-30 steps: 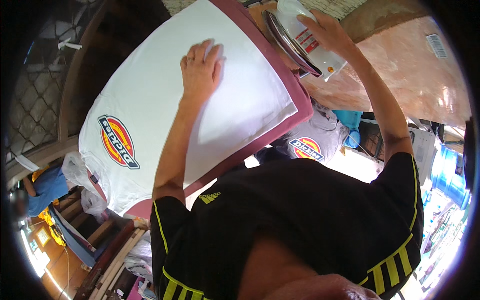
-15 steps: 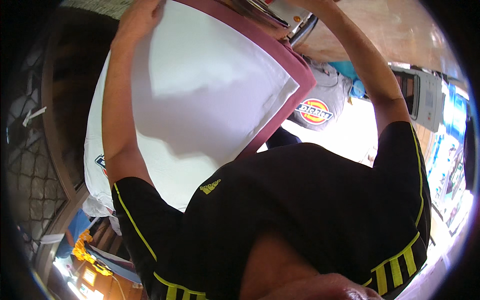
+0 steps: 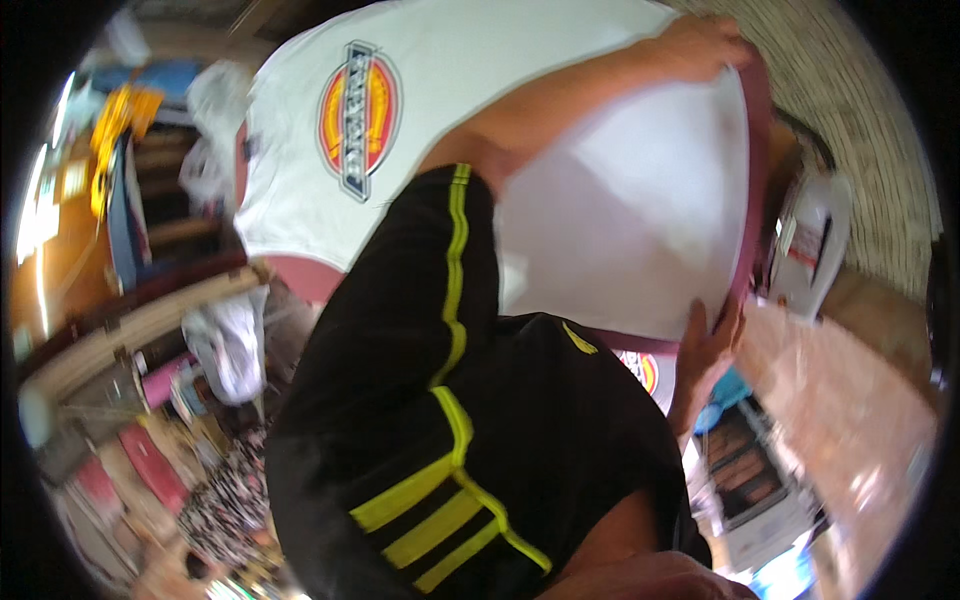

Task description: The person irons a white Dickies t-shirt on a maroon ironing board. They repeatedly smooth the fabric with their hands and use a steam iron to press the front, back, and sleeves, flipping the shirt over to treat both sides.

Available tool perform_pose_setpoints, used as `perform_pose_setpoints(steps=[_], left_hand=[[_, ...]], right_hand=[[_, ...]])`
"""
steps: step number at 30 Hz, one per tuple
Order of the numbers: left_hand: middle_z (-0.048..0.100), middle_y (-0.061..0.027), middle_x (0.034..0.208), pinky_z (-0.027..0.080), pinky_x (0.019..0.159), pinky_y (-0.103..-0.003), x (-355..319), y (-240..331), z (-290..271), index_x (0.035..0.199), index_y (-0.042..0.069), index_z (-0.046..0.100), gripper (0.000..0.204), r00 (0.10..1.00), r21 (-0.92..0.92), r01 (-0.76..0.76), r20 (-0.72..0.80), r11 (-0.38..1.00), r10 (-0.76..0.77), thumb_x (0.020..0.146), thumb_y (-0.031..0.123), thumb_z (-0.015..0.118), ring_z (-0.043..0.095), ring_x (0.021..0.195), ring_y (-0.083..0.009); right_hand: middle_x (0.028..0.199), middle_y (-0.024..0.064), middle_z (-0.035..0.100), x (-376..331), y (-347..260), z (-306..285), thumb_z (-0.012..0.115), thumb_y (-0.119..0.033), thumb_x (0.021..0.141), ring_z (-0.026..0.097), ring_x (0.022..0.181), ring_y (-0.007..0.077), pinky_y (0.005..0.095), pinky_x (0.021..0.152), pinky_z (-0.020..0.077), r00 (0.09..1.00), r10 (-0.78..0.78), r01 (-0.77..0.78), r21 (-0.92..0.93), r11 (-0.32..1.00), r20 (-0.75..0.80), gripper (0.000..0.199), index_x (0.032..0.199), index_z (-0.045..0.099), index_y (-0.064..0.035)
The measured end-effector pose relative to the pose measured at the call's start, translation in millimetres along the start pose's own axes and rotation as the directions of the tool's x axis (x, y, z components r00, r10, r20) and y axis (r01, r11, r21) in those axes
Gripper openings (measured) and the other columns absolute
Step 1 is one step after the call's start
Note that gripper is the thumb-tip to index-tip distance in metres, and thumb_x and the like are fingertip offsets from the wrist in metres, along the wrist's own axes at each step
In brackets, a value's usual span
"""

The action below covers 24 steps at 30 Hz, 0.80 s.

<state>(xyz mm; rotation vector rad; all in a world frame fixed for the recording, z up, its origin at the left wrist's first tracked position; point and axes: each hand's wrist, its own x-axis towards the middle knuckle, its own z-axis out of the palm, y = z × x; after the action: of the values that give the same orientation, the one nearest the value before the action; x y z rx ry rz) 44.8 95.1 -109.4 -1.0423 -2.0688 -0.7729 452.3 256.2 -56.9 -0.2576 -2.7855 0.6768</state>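
A white T-shirt [image 3: 610, 240] with a round red and yellow print lies spread on a padded maroon board [image 3: 757, 140]. Stretched across the shirt, my left arm ends at its hem, where my left hand [image 3: 700, 48] has its fingers curled on the cloth near the far corner. At the near corner of the same hem, my right hand [image 3: 706, 345] grips the edge, its thumb on top of the white cloth and its fingers along the maroon border. Some fingertips of both hands are hidden.
Just beyond the hem stands a white plastic appliance [image 3: 812, 240], possibly a clothes iron. Brown boards [image 3: 840, 390] lie at the right, near a grey-white appliance [image 3: 755, 490]. Plastic bags [image 3: 228, 345] and a patterned cloth [image 3: 225, 500] are at the left.
My view has turned, so the shirt's print now shows fully. My left hand has come to the far hem corner. My right hand, formerly cut off beyond the board, is now at the near corner.
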Motion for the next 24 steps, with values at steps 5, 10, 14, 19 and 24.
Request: perform_pose_setpoints(steps=[5,10,14,19,24], left_hand=[[0.060,-0.0098,0.115,0.051,0.087,-0.048,-20.0,52.9,-56.9,0.114,0.022,0.066,0.029,0.945,0.224,0.260,0.139,0.939,-0.295,0.086,0.022,0.067,0.060,0.110,-0.0318],[0.054,-0.0141,0.128,0.048,0.091,-0.051,-32.6,86.8,-92.1,0.130,0.019,0.055,0.048,0.928,0.119,0.362,0.044,0.925,-0.369,0.086,0.029,0.071,0.056,0.116,-0.0358],[0.053,-0.0149,0.127,0.041,0.094,-0.057,-97.3,150.9,-172.6,0.127,0.014,0.054,0.049,0.881,0.195,0.438,0.099,0.877,-0.462,0.085,0.031,0.072,0.049,0.121,-0.0356],[0.055,-0.0169,0.119,0.039,0.091,-0.054,-202.1,223.4,-303.9,0.118,0.008,0.056,0.036,0.680,0.429,0.681,-0.068,0.594,-0.731,0.087,0.021,0.068,0.050,0.117,-0.0350],[0.054,-0.0222,0.122,0.040,0.098,-0.050,-306.0,215.1,-422.1,0.115,0.001,0.056,0.030,0.397,0.620,0.778,-0.357,0.103,-0.846,0.089,0.014,0.062,0.051,0.116,-0.0375]], right_hand=[[0.119,0.0280,0.065,2.3,20.9,-11.3,0.068,-0.014,0.092,0.065,0.110,0.0400,0.0448,0.091,0.0520,0.983,-0.069,0.042,0.161,0.986,0.169,0.044,0.129,0.055,0.0041],[0.109,0.0225,0.068,18.1,21.4,-18.6,0.066,-0.012,0.093,0.069,0.097,0.0332,0.0414,0.083,0.0535,0.968,-0.116,0.059,0.246,0.968,0.223,0.043,0.131,0.053,0.0022],[0.095,0.0183,0.065,24.4,27.2,-19.5,0.066,-0.008,0.091,0.062,0.078,0.0283,0.0400,0.072,0.0511,0.959,-0.120,0.082,0.155,0.985,0.258,0.042,0.130,0.054,0.0020],[0.098,0.0165,0.063,47.9,7.2,-24.1,0.067,-0.004,0.089,0.059,0.082,0.0260,0.0387,0.072,0.0493,0.937,-0.213,0.183,0.130,0.974,0.277,0.040,0.127,0.055,0.0000],[0.121,0.0177,0.059,77.1,-51.4,19.0,0.066,-0.013,0.092,0.056,0.113,0.0353,0.0459,0.094,0.0451,0.673,-0.721,0.696,0.189,0.693,0.163,0.039,0.128,0.056,-0.0025]])
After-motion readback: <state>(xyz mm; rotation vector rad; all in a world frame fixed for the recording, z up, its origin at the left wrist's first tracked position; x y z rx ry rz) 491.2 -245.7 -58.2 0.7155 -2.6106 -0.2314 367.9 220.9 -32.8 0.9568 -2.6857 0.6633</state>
